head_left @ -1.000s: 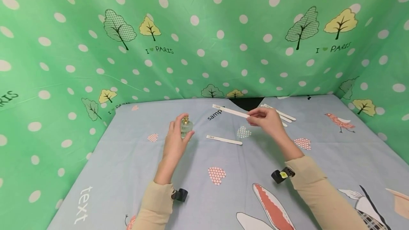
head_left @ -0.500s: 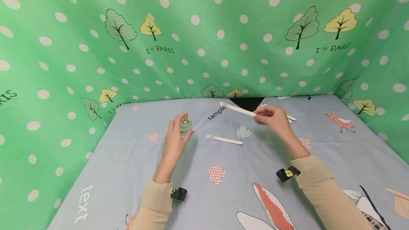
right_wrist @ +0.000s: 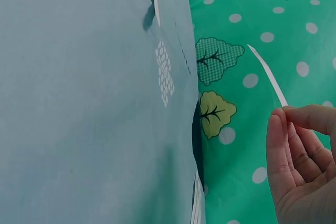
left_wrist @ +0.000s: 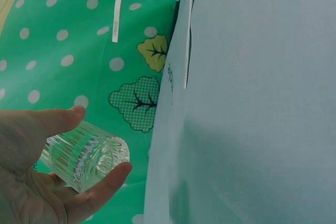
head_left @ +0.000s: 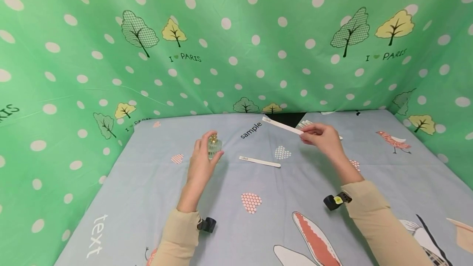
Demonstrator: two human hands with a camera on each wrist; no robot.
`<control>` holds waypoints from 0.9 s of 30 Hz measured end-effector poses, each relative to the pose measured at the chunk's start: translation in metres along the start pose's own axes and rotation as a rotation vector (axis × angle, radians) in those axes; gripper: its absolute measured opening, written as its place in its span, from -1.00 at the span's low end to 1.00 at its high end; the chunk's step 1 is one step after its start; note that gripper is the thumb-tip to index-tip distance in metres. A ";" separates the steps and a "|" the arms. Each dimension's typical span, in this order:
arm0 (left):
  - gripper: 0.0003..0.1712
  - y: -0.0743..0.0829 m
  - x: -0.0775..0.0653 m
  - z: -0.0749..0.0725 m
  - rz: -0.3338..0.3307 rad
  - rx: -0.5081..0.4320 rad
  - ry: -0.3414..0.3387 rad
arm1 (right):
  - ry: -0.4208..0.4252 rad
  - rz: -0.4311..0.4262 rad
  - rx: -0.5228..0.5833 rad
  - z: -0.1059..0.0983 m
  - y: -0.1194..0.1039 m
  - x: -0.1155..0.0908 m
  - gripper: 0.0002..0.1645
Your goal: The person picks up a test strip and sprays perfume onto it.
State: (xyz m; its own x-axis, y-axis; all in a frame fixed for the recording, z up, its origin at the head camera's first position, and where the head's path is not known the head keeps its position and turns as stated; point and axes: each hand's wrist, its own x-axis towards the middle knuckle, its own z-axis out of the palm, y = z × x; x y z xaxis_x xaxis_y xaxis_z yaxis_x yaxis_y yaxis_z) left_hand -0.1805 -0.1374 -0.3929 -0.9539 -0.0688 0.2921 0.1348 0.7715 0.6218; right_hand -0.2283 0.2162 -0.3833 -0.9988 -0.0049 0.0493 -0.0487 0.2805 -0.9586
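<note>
My left hand (head_left: 199, 157) grips a small clear glass perfume bottle (head_left: 215, 150) with a gold neck, the index finger on its top. In the left wrist view the ribbed bottle (left_wrist: 102, 156) shows its base between thumb and fingers. My right hand (head_left: 323, 138) pinches one end of a white paper test strip (head_left: 281, 125). The strip's printed end points left, up in the air. The right wrist view shows this strip (right_wrist: 269, 74) slightly bent, held between thumb and fingertips. A second test strip (head_left: 260, 161) lies on the cloth between the hands.
More white strips (head_left: 305, 123) lie at the back of the table, mostly hidden behind my right hand. A blue-grey printed cloth (head_left: 166, 200) covers the table. A green dotted curtain (head_left: 207, 77) hangs behind it and along both sides.
My right hand has moved right with the test strip, away from the perfume bottle, and now covers more of the strips at the back. My left hand and the bottle have hardly moved.
</note>
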 end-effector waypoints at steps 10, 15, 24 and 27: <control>-0.26 -0.002 0.000 -0.001 -0.025 0.006 -0.037 | 0.036 0.014 -0.008 -0.006 0.011 -0.002 -0.58; -0.26 -0.001 -0.002 0.000 -0.016 -0.001 -0.021 | 0.053 0.034 -0.031 -0.011 0.020 -0.001 -0.58; -0.26 -0.002 -0.002 0.000 -0.011 0.000 -0.027 | 0.091 0.085 -0.094 -0.022 0.034 0.000 -0.59; -0.26 -0.002 -0.001 0.001 -0.020 0.001 -0.033 | 0.099 0.109 -0.093 -0.025 0.038 0.000 -0.57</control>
State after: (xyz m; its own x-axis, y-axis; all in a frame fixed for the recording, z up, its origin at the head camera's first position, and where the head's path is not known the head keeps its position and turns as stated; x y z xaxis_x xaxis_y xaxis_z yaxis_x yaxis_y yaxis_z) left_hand -0.1797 -0.1385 -0.3952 -0.9647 -0.0637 0.2555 0.1152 0.7705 0.6270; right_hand -0.2300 0.2506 -0.4125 -0.9921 0.1239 -0.0214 0.0652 0.3618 -0.9300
